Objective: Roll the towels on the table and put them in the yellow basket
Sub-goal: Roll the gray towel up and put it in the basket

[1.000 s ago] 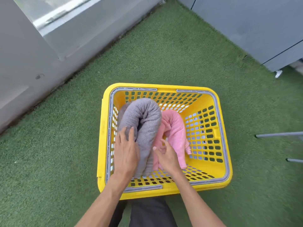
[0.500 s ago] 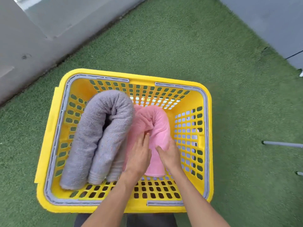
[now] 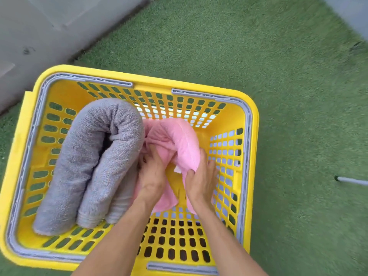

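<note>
Head view, nearest first: my two forearms reach down into the yellow basket [image 3: 253, 120], which stands on green turf [image 3: 278, 66]. My left hand [image 3: 151, 176] has its fingers curled into the pink towel [image 3: 179, 140], and my right hand [image 3: 201, 176] clutches the same towel's right side. I judge the pink roll soft, light and quick to come loose, so I would hold it around its thickest part with both hands, not by an edge. Just left of it, touching, lies the gray towel [image 3: 85, 166], a bent roll that looks thicker and heavier. Beyond the basket a gray wall [image 3: 49, 20] borders the turf.
</note>
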Tool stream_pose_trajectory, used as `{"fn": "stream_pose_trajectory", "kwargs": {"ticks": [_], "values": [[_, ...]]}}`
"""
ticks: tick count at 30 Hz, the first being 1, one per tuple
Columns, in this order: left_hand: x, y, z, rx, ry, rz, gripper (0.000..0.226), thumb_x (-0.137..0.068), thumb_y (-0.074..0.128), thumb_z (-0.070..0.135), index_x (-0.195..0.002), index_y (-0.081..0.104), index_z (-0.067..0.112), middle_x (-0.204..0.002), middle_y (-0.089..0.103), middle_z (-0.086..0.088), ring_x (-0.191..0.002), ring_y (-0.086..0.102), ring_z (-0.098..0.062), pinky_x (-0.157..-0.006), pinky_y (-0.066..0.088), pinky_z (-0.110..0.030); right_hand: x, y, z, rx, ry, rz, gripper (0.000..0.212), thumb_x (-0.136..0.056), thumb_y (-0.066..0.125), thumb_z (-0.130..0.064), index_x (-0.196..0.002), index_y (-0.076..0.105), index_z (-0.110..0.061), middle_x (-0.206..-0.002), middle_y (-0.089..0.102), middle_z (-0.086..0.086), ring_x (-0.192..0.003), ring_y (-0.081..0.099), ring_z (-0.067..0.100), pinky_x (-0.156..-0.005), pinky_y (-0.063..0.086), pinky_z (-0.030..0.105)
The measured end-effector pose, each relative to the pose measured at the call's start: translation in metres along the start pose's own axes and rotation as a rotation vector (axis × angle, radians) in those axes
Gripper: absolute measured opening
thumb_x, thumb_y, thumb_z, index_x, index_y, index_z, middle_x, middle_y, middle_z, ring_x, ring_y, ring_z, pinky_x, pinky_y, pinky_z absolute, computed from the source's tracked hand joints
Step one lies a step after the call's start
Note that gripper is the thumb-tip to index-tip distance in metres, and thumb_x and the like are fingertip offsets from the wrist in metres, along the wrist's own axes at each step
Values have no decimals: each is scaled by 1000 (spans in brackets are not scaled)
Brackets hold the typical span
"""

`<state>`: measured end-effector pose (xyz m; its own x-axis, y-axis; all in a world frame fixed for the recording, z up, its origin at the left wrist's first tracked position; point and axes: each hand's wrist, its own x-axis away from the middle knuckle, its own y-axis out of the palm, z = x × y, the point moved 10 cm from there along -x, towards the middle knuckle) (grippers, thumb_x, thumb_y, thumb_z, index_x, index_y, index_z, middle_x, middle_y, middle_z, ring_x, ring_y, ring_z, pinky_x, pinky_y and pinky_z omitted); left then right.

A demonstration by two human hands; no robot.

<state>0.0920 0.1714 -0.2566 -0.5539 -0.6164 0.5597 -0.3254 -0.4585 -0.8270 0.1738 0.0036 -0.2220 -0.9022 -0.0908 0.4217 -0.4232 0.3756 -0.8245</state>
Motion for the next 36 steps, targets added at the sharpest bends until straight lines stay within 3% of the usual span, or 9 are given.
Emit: {"fn": "stream_pose_trajectory", "kwargs": {"ticks": [2, 6, 10, 13, 18, 21, 29, 34, 36], "values": [[3, -6, 0, 247, -21, 10, 73, -87, 56, 20, -147, 19, 1, -107, 61, -29, -97, 59, -44, -81, 46, -45, -4, -14, -15, -8, -65, 69, 74, -81, 60, -11, -144, 30, -35, -123, 45, 6, -112, 43, 30, -96, 39, 46], [25, -17, -18, 570, -148, 146, 65, -94, 52, 27, -147, 20, 6, -126, 53, -31, -110, 54, -47, -90, 41, -47, -18, -8, -37, -99, -191, 43, 75, -79, 52, -11, -146, 30, -38, -119, 47, 4, -109, 44, 27, -94, 40, 44], [23, 8, -27, 589, -293, 139, 68, -95, 50, 33, -148, 19, 4, -129, 49, -32, -112, 51, -48, -95, 38, -49, -30, 33, -28, -193, -209, -176, 77, -77, 41, -20, -150, 20, -36, -126, 50, 10, -110, 50, 34, -92, 44, 48], [30, 45, -36, 535, -453, 0, 77, -91, 53, 47, -142, 27, -5, -132, 44, -34, -120, 44, -45, -103, 33, -47, -32, 56, -24, -169, -183, -302, 89, -78, 51, -26, -150, 2, -43, -121, 52, 14, -106, 53, 37, -84, 48, 47], [31, 76, -47, 619, -629, -63, 109, -73, 65, 68, -142, 21, -5, -141, 32, -31, -131, 34, -42, -107, 29, -43, -47, 70, -15, -5, -138, -268, 118, -63, 75, -47, -148, -5, -39, -114, 56, 16, -103, 56, 39, -83, 50, 48], [32, 89, -54, 697, -764, -41, 112, -61, 76, 65, -141, 27, 3, -139, 36, -25, -129, 39, -39, -102, 37, -43, -53, 80, -6, -13, -80, -302, 111, -68, 72, -47, -146, -6, -41, -109, 60, 17, -96, 61, 40, -76, 52, 47], [26, 58, -39, 928, -397, 20, 81, -58, 72, 48, -126, 56, 6, -131, 58, -14, -120, 56, -25, -98, 44, -32, -5, 56, 9, -151, 46, -169, 84, -77, 70, -45, -143, 19, -30, -104, 66, 15, -91, 63, 39, -65, 50, 39], [39, 30, -5, 925, -52, 8, 46, -56, 72, 34, -97, 53, 28, -94, 62, 9, -83, 56, 12, -70, 40, -12, 30, 9, 42, -196, 184, 98, 92, -78, 70, -48, -148, 15, -23, -130, 57, 13, -111, 59, 34, -84, 53, 42], [37, 41, -1, 797, -39, -94, 63, -57, 67, 46, -112, 55, 18, -106, 65, -3, -98, 61, -5, -79, 46, -24, 32, 8, 52, -154, 260, 84, 93, -80, 71, -41, -149, 11, -22, -125, 59, 15, -107, 60, 35, -82, 53, 43]]}}
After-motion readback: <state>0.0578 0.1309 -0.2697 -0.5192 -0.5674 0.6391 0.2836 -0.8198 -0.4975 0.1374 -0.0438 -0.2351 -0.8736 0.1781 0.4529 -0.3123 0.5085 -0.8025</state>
